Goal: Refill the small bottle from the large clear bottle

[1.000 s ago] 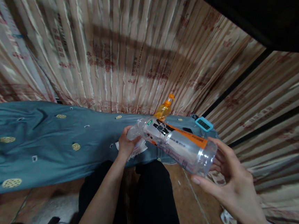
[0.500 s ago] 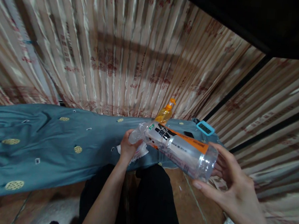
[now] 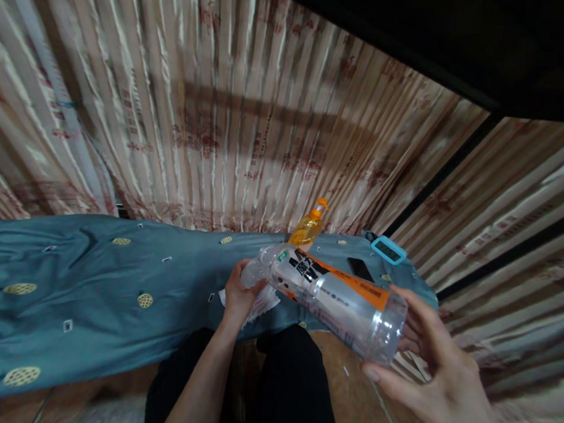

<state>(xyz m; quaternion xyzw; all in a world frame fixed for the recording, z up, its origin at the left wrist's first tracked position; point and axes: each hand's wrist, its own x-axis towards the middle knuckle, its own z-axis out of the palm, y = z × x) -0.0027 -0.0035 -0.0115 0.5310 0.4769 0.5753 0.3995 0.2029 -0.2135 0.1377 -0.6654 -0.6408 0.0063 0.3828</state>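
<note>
Right hand [image 3: 426, 369] cups the clear bottle's [image 3: 334, 295] base while left hand [image 3: 239, 297] grips its neck.

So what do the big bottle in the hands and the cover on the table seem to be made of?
The big bottle looks like clear, glossy thin plastic: you can see through it, and its base catches highlights. It has a printed orange and white label. The table cover looks like soft woven fabric, teal with a slight sheen: it wrinkles and drapes over the edge.

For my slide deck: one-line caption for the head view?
Both hands hold a clear plastic bottle sideways, left hand at neck, right hand at base.
</note>
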